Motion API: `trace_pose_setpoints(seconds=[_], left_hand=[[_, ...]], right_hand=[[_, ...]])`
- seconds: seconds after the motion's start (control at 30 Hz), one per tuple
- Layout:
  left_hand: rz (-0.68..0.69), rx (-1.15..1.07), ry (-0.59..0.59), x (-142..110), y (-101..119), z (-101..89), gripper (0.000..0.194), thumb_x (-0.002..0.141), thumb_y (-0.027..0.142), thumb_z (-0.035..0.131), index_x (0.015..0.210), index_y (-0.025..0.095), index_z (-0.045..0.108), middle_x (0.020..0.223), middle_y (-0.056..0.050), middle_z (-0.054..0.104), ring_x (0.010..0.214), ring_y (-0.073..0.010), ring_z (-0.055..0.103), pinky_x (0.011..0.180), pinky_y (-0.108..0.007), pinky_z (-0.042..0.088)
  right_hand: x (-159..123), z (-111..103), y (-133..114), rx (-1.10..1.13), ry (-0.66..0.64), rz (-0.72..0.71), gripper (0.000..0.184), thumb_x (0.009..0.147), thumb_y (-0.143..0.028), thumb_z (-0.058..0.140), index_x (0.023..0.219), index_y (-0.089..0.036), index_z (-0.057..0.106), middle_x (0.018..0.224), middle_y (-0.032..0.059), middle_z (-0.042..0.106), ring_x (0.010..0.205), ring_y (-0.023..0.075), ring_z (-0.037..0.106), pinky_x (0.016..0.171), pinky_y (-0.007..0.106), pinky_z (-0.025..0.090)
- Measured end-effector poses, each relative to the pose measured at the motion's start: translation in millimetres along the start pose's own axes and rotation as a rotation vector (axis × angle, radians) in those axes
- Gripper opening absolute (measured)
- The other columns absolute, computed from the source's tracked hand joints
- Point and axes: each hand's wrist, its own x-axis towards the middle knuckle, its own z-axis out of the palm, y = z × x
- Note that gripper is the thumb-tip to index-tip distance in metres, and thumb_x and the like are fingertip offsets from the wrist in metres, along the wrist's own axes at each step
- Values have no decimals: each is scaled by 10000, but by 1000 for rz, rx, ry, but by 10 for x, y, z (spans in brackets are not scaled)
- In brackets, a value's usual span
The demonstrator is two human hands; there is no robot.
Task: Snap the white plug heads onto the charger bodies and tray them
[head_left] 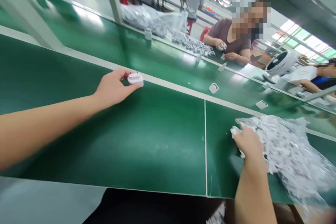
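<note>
Two pins stand up from the white plug (pixel 135 79) that our left hand (pixel 111 88) grips between thumb and fingers, between nine and ten o'clock from the middle of our view. The plug is over the near edge of the pale strip (pixel 168 83) running across the green work surface (pixel 157 147); we cannot tell whether it touches.

At about four o'clock, our right hand (pixel 249 141) reaches to the left edge of the clear plastic bag (pixel 296 154), which is full of small white parts. Its fingers are bent beside a white piece (pixel 235 131), but we cannot tell whether they grip it.

Beyond the strip, at three o'clock, we have two white housings, the nearer housing (pixel 214 88) left of the farther housing (pixel 261 104). Another white piece (pixel 222 67) lies toward two o'clock. A heap of small parts (pixel 193 43) spreads at one o'clock, and beside it, at two, a seated person (pixel 233 38) holds something white. A white fan (pixel 282 63) stands between two and three o'clock.
</note>
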Motion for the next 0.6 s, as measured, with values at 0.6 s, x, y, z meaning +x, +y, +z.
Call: trace_pose_setpoints(seconds=[0.6], left_hand=[[-218,-49,373,1520,-139,158,957,949,723,735,1599,74,464,1728,-233,440,1651,-524,289,1318,-766,195]], right_hand=[[-2,176,-195,597,207,36,446,709,-562,730,1015,-242,784,1040,107,827,942,332,750,901,503,570]])
